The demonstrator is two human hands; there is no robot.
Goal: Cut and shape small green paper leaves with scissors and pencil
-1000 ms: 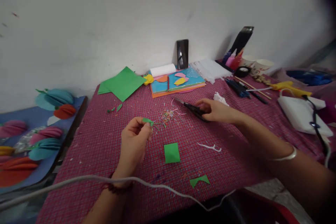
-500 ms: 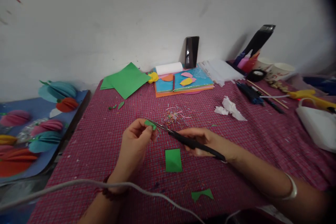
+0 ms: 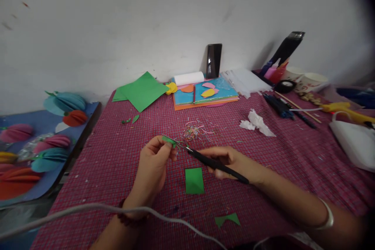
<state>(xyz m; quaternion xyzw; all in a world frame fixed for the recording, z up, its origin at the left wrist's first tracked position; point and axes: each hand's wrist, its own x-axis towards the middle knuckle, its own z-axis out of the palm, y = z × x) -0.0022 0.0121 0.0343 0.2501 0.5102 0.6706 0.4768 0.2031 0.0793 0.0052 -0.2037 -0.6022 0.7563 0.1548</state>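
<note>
A person sits at a bench (image 3: 293, 152) covered in a red checked cloth, seen from a camera on their head. The left hand (image 3: 154, 164) is raised just above the cloth near the middle of the view, thumb and fingers pinched closed on a small green paper piece (image 3: 169, 141) that sticks out at the fingertips. The right hand (image 3: 231, 162) lies at about 3 o'clock from the left hand, curled closed around the handles of black scissors (image 3: 209, 160). The scissors' long axis runs from the right hand up toward 10 o'clock, and the blade tips meet the small green paper piece at the left fingertips. How far the blades are parted cannot be told at this size. The left hand is the nearer one to the paper; the right reaches it only through the blades.

Directly below the scissors, at 6 o'clock, a green paper rectangle (image 3: 194, 181) lies flat on the cloth, and a green bow-shaped offcut (image 3: 227, 219) lies nearer the front edge. A heap of coloured paper shreds (image 3: 195, 129) sits just beyond the hands. A large green sheet (image 3: 142, 91) lies at 11 o'clock, and crumpled white tissue (image 3: 257, 122) at 2 o'clock. A white cable (image 3: 88, 208) crosses the left wrist.
</note>
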